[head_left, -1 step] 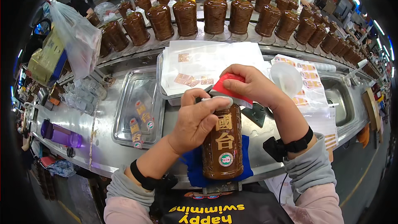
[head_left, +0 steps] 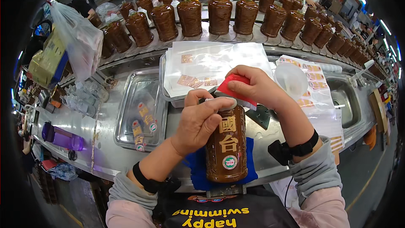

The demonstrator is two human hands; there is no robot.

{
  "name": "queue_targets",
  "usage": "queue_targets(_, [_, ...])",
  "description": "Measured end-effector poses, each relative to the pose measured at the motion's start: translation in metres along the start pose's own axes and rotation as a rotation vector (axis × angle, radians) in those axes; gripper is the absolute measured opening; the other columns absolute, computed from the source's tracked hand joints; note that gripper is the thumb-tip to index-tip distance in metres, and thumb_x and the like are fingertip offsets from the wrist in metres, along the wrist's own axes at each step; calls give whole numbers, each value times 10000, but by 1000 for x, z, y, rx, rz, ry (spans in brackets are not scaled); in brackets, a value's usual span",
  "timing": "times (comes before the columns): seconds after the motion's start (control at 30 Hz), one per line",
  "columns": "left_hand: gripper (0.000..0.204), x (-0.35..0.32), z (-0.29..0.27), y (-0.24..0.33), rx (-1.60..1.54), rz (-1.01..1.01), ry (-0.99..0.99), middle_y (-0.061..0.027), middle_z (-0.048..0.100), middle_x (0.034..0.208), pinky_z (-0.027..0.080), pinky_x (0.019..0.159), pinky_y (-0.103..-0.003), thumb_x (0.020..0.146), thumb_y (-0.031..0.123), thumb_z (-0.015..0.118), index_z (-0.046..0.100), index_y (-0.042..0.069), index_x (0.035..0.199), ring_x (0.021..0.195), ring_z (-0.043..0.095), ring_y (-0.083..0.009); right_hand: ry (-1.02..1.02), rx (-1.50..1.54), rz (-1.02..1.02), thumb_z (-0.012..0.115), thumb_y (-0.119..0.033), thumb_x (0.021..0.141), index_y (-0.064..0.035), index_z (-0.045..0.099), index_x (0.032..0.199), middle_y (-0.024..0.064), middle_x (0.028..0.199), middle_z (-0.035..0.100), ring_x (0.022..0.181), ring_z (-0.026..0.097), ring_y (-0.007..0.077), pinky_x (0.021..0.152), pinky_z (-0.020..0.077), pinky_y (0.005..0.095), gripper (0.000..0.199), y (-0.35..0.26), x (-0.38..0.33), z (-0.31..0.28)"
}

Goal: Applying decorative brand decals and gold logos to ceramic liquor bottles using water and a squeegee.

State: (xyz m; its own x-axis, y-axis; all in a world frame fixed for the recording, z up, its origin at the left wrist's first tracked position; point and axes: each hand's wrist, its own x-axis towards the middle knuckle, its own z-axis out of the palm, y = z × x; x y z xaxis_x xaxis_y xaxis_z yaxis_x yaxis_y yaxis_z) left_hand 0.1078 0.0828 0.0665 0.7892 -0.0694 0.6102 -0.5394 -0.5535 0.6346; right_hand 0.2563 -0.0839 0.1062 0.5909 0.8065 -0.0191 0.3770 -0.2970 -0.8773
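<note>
In the head view, a brown bottle (head_left: pixel 226 145) stands upright on a blue cloth (head_left: pixel 198 166) at the near edge of the steel counter (head_left: pixel 80 122), right in front of the person. The left hand (head_left: pixel 198 120) wraps the bottle's shoulder, its fingers curled and pressed together around the neck, with the thumb laid flat across the grey cap (head_left: pixel 225 101). The right hand (head_left: pixel 257 86) sits just behind and to the right of the bottle's top, pinching a red card (head_left: pixel 234 88) between thumb and fingers; the card's lower edge touches the cap. Both wrists carry black bands.

To the left of the bottle lies a shallow steel tray (head_left: pixel 126 101) with a few small labels (head_left: pixel 141 122) in it. Behind the bottle, a second tray holds clear sheets (head_left: pixel 215 61) with a few orange stickers. To the right of the bottle, past the right hand, a round white dish (head_left: pixel 291 78) rests on sheets of orange labels, and further right a sink (head_left: pixel 346 97) is set into the counter. Well behind the bottle, a curved row of brown bottles (head_left: pixel 219 14) stands on a raised belt. Far left of the bottle hangs a clear plastic bag (head_left: pixel 78 38), and a purple flask (head_left: pixel 63 137) lies on the counter.

Compared with the other frame, nothing differs: hands, card and bottle sit in the same places.
</note>
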Motion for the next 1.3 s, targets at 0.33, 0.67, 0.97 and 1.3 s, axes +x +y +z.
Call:
queue_targets(0.33, [327,12,-3,-10,-179,-92,-32,-55,656,1065,383,915,-363,986,301,484,673,74,1125,997,468,-247,281,203,-37,691,-242,879,-14,612,1093,84,939,666,845,614,119,740,509,276,323,2,-36,-7])
queue_targets(0.67, [459,-2,-4,16,401,327,-116,11,661,813,301,977,-423,952,500,452,662,172,1195,1063,484,-230,299,204,-152,709,-186,854,-34,610,1098,53,930,666,837,613,106,735,510,267,304,-3,-48,1])
queue_targets(0.97, [455,-64,-12,40,269,140,76,-11,636,769,361,911,-440,955,477,481,672,106,1136,1030,498,-267,-36,-349,-754,729,-64,711,-111,640,903,55,794,551,758,556,260,657,435,370,216,-44,-62,28])
queue_targets(1.3, [369,-84,2,38,95,-145,333,-88,670,908,398,891,-380,985,345,487,636,20,1074,977,490,-284,-127,-258,-790,742,-107,710,-135,669,920,49,801,541,759,556,266,655,434,378,224,-42,-82,37])
